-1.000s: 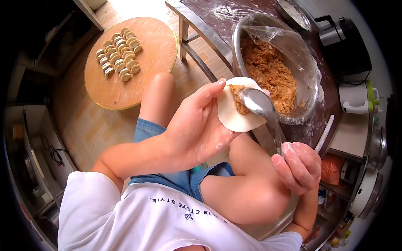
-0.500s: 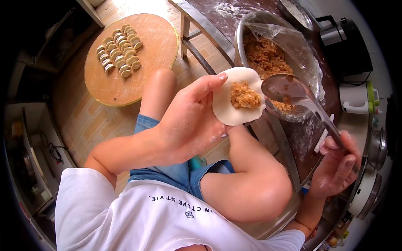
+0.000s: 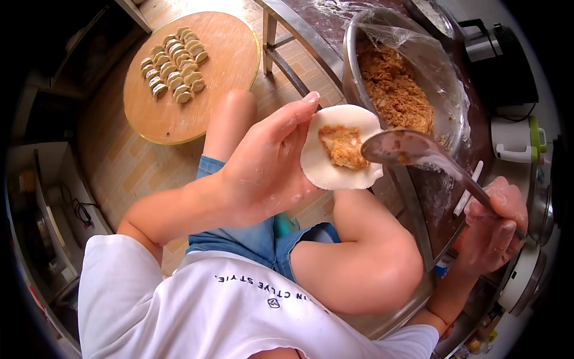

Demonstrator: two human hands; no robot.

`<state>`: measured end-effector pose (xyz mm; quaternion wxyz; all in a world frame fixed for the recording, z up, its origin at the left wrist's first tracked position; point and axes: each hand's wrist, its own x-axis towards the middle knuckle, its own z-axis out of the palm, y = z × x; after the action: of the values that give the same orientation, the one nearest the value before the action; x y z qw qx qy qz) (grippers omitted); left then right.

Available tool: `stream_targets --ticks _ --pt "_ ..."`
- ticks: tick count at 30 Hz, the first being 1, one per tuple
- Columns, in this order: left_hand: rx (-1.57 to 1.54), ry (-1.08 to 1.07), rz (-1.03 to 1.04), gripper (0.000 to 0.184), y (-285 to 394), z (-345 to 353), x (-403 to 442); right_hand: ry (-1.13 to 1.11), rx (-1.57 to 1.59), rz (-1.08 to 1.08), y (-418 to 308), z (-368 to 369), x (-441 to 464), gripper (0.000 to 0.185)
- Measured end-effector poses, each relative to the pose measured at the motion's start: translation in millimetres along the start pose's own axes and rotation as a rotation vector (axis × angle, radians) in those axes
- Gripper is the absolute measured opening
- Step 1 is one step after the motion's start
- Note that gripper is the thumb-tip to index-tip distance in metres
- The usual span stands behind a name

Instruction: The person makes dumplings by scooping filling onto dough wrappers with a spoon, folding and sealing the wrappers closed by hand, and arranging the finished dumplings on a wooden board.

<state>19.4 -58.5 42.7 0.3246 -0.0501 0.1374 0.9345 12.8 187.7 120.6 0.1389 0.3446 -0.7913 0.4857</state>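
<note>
On the palm and fingers of my left hand (image 3: 263,161) rests a round white dumpling wrapper (image 3: 350,181), its edge near the upright thumb. A mound of orange-brown filling (image 3: 339,146) lies in the middle of the wrapper. My right hand (image 3: 495,227) grips the handle end of a metal spoon (image 3: 391,147). The spoon's bowl reaches the right side of the mound, and its tip appears to touch the filling. Behind the spoon stands a large metal bowl (image 3: 351,69) with more filling (image 3: 391,87) and clear plastic film (image 3: 439,66) inside.
At upper left, a round wooden board (image 3: 230,66) carries rows of several folded dumplings (image 3: 173,69). The dark table (image 3: 424,206) is dusted with flour and has a thin white stick (image 3: 469,190) on it. A black appliance (image 3: 499,72) and a white-and-green one (image 3: 517,142) stand at right.
The spoon has moved left and down onto the filling, which now looks flatter and more spread. The wrapper sits slightly lower, and my right hand is a little further right.
</note>
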Motion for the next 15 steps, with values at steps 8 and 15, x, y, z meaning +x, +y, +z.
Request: stream_targets --ticks 8,15 --pt "0.167 -0.104 -0.106 0.063 4 -2 2 -0.144 -0.020 -0.006 -1 17 5 0.032" --pt "0.071 0.113 0.054 0.055 0 -4 -2 0.190 -0.044 0.155 -3 19 -4 0.033"
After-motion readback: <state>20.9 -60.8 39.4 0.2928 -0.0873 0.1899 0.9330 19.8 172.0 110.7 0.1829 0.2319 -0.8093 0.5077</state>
